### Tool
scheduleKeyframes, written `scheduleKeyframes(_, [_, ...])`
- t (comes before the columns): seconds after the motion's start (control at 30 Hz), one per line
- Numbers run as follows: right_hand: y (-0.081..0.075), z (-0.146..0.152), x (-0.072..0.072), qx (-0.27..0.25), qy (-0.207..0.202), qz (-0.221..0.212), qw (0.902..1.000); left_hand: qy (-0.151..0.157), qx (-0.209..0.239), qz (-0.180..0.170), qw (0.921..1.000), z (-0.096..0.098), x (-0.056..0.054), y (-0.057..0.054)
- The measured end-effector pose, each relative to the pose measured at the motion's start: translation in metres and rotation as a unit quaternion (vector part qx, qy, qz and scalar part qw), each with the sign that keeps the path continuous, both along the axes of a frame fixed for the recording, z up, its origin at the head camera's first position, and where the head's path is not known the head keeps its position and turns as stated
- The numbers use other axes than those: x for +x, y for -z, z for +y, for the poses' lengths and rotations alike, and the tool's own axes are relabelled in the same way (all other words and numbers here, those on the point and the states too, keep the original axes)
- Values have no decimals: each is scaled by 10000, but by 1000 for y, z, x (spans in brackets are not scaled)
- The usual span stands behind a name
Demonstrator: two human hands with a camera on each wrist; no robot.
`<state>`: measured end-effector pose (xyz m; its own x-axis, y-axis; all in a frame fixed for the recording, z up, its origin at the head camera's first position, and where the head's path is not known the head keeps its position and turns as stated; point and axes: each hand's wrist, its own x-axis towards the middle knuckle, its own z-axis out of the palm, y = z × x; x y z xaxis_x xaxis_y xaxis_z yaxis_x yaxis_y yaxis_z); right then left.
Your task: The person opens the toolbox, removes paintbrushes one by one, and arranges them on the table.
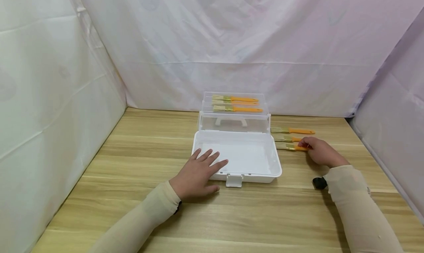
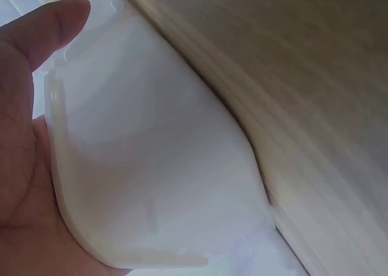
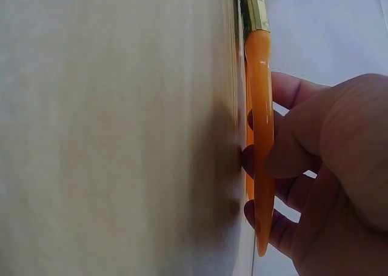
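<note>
A white plastic box point(image 1: 245, 155) stands with its clear lid point(image 1: 235, 122) tipped back. Fingers spread, my left hand point(image 1: 198, 174) rests over its front left corner; the left wrist view shows the palm against the box's white wall point(image 2: 151, 136). To the right of the box, three paintbrushes with orange handles lie in a row. My right hand point(image 1: 321, 152) pinches the handle of the nearest paintbrush point(image 1: 293, 147) between thumb and fingers, and this orange handle point(image 3: 262, 106) shows closely in the right wrist view. Its bristles point left toward the box.
Beyond the held brush lie a middle paintbrush point(image 1: 288, 139) and a far paintbrush point(image 1: 299, 131). Three more paintbrushes, one of them the front paintbrush point(image 1: 245, 109), appear on the raised lid. White cloth walls point(image 1: 232, 43) surround the wooden table point(image 1: 142, 153) at the back and sides.
</note>
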<state>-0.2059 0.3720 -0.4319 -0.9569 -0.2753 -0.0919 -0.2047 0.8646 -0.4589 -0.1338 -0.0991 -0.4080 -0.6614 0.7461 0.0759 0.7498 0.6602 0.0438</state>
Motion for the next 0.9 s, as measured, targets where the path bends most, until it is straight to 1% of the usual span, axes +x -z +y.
scheduleKeyframes(0.27, [-1,0,1,20,22,96,9999,4,-10,-26,10000,0,0,-1])
scheduleKeyframes(0.37, [-5,0,2,30,77,74,9999,26,3,-29,10000,0,0,-2])
scheduleKeyframes(0.47, [-13,-2,3,44,212,13,9998,47,18,-34,10000,0,1,-3])
scheduleKeyframes(0.57, [-26,-8,1,37,272,-19,9996,59,26,-45,10000,0,1,-4])
scheduleKeyframes(0.67, [-44,-17,-4,11,255,-14,9997,61,25,-63,10000,0,1,-4])
scheduleKeyframes(0.83, [-76,-41,-18,-85,56,244,9997,74,31,-63,9999,0,1,-4])
scheduleKeyframes(0.9, [-87,-53,-23,-151,-42,433,9989,96,72,-55,9999,-1,1,-4])
